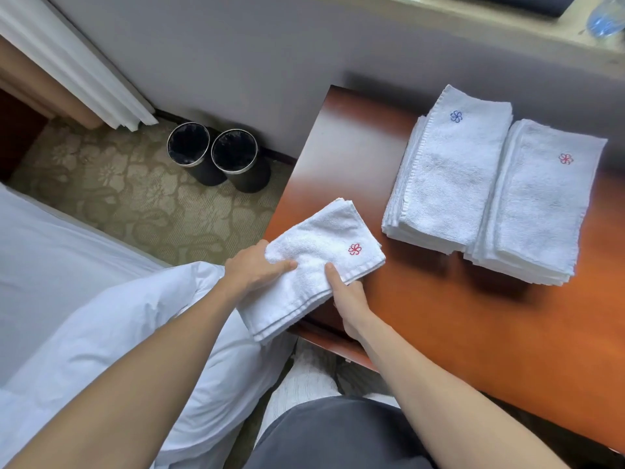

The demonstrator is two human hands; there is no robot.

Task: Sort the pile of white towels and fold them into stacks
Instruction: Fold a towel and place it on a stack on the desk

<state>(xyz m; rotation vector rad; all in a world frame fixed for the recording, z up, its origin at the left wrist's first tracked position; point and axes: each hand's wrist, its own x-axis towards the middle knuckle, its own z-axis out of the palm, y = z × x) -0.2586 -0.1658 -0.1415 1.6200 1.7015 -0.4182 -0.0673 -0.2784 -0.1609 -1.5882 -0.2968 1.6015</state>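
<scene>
A folded white towel (pixel 314 262) with a red flower mark lies over the near left corner of the wooden table (pixel 439 319), partly hanging past the edge. My left hand (pixel 255 270) holds its left side, thumb on top. My right hand (pixel 348 296) pinches its near edge, thumb above and fingers underneath. Farther back on the table stand two stacks of folded towels: a stack with a blue flower mark (pixel 449 170) and, touching it on the right, a stack with a red flower mark (pixel 537 204).
Two black cylindrical bins (pixel 216 154) stand on the patterned carpet by the grey wall, left of the table. A white bed and pillow (pixel 101 326) fill the lower left. A water bottle (pixel 607 15) lies on the ledge at top right.
</scene>
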